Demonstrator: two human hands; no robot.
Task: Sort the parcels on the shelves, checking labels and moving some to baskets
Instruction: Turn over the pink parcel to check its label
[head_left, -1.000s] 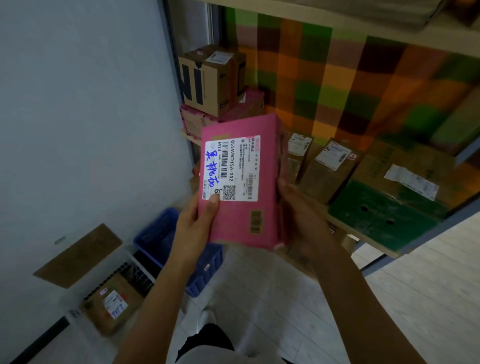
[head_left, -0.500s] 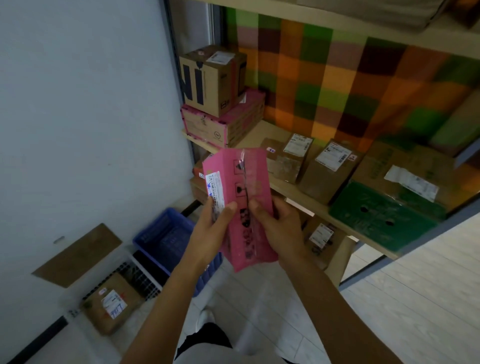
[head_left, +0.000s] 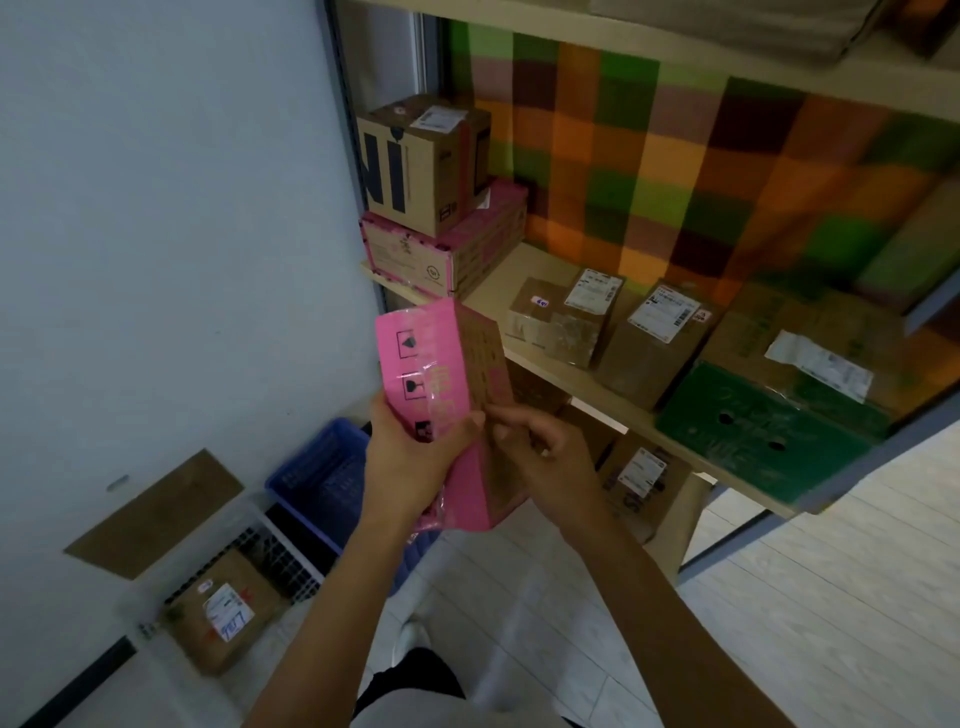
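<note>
I hold a pink and brown parcel (head_left: 447, 374) upright in front of the shelf, its narrow pink side with black symbols facing me; its label is turned out of sight. My left hand (head_left: 410, 457) grips its lower left edge, thumb across the front. My right hand (head_left: 540, 452) holds its lower right side with curled fingers. Below on the floor stand a blue basket (head_left: 311, 478) and a white wire basket (head_left: 270, 551) with a labelled brown box (head_left: 223, 608) inside.
The wooden shelf (head_left: 519, 280) carries a brown box marked "NI" (head_left: 421, 156) stacked on a pink box (head_left: 441, 249), several brown labelled parcels (head_left: 571, 317), and a green box (head_left: 769, 421). A lower shelf holds more parcels (head_left: 639, 483). A white wall lies to the left.
The pink parcel has been lowered and turned: its white label faced me, now the narrow pink side does. Both hands shifted down to its lower end.
</note>
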